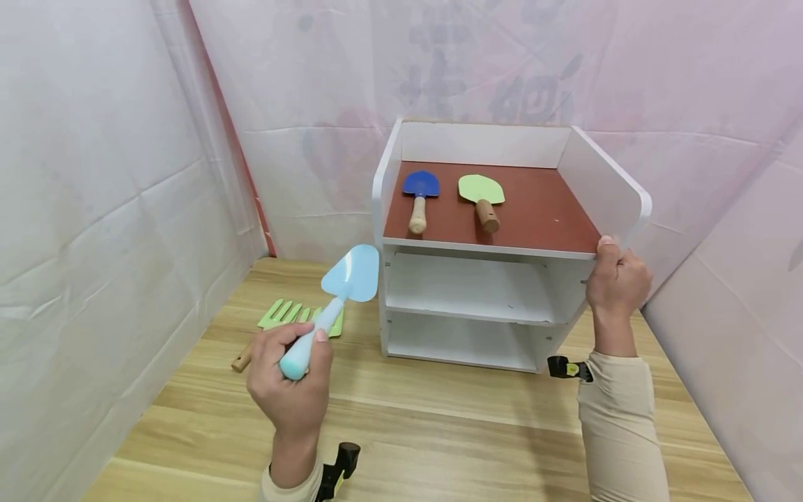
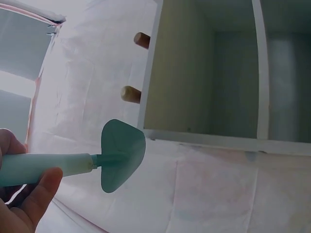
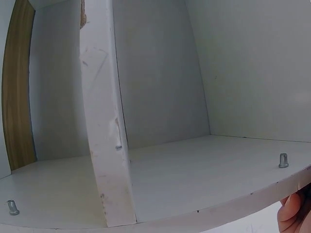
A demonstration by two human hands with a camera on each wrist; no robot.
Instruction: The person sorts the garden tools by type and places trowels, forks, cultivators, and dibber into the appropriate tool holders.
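Observation:
My left hand grips the pale blue handle of a light blue garden trowel, its blade raised and pointing away, just left of the white shelf unit. In the left wrist view the trowel overlaps the wall beside the unit's corner. At the unit's front right, my right hand holds the side edge near the top board, thumb on top. A blue trowel and a light green trowel lie on the brown top, their wooden handles toward me.
Behind my left hand, a green hand rake with a wooden handle lies on the wood-grain table, partly hidden. Raised side panels flank the unit's top. Small metal pegs stick out inside it. Pale sheeting hangs around the table.

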